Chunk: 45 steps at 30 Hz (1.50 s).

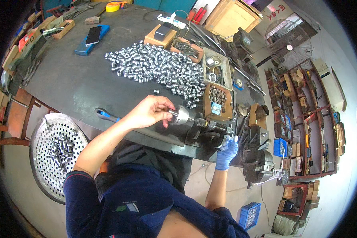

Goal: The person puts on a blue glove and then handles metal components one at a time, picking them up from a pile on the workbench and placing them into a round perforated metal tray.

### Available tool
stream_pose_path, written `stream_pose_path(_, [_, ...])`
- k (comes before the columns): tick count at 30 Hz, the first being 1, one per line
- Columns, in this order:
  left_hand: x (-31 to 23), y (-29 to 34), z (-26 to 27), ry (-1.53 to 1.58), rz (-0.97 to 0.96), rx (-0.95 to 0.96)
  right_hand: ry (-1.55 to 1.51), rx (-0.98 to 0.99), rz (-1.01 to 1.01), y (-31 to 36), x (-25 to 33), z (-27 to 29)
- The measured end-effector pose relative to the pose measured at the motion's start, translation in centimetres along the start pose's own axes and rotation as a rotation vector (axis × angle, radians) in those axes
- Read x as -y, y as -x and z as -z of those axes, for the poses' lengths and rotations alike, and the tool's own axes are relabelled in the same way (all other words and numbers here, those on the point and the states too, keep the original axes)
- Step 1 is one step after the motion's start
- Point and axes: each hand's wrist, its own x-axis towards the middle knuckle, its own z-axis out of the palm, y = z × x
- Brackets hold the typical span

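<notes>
My bare left hand [151, 112] is at the mouth of a silver chuck [181, 115], its thumb and fingers pinching a small metal part there. The part is mostly hidden by the fingertips. The chuck belongs to a dark bench machine [204, 133] at the table's near edge. On that machine's right side, my right hand [227, 152], in a blue glove, is closed round what looks like a handle, mostly hidden by the fingers. Beyond my left hand lies a large heap of small shiny metal sleeves [150, 65], with one loose sleeve [156, 92] close to my wrist.
A perforated metal basin [39, 158] with more sleeves stands at left. A blue-handled tool [105, 115] lies near the table edge. Cardboard and plastic boxes [218, 113] of parts line the right side, by a vise [260, 164]. A phone [93, 35] lies farther back.
</notes>
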Motion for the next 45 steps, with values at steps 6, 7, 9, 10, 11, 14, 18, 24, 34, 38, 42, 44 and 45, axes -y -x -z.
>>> stream_pose_path(6, [-0.1,-0.3,0.0,-0.022,-0.071,0.040,0.038,0.090,0.019,2.7,3.0,-1.5])
stream_pose_path(7, [-0.2,-0.3,0.0,-0.041,-0.065,0.035,0.051,0.116,0.040,3.0,3.8,-1.9])
stream_pose_path(9, [-0.3,-0.3,-0.1,-0.224,-0.169,-0.035,0.068,0.184,0.085,2.9,5.4,-3.0])
stream_pose_path(10, [-0.4,-0.2,-0.2,-0.318,-0.221,-0.072,0.087,0.172,0.124,2.5,5.9,-3.6])
stream_pose_path(11, [-0.4,-0.1,-0.1,-0.262,-0.172,-0.085,0.089,0.170,0.154,1.8,6.4,-4.2])
stream_pose_path(14, [-0.5,0.0,0.0,-0.123,-0.064,-0.112,-0.072,0.348,0.083,-1.5,7.4,-5.4])
stream_pose_path(18, [-0.2,0.0,-0.1,-0.016,-0.037,-0.113,-0.400,0.477,-0.089,-7.2,6.3,-4.9])
stream_pose_path(24, [0.1,-0.1,-0.3,-0.007,-0.077,-0.105,-0.071,0.392,-0.082,-10.9,1.5,-1.0])
stream_pose_path(34, [0.5,-0.6,-0.1,0.014,-0.035,-0.075,-0.044,-0.035,-0.077,-4.6,-1.3,-0.2])
stream_pose_path(38, [0.2,-0.5,-0.3,0.024,-0.031,-0.110,0.233,-0.132,0.078,-7.4,-1.1,-2.3])
stream_pose_path(42, [0.0,-0.2,-0.3,0.024,0.031,-0.120,0.267,0.026,0.110,-8.7,2.3,-5.2])
stream_pose_path(44, [0.0,-0.2,-0.2,0.033,0.053,-0.124,0.086,0.138,0.167,-7.4,4.0,-6.5])
stream_pose_path(45, [0.0,-0.2,-0.1,0.039,0.060,-0.126,0.024,0.218,0.218,-6.4,4.8,-7.0])
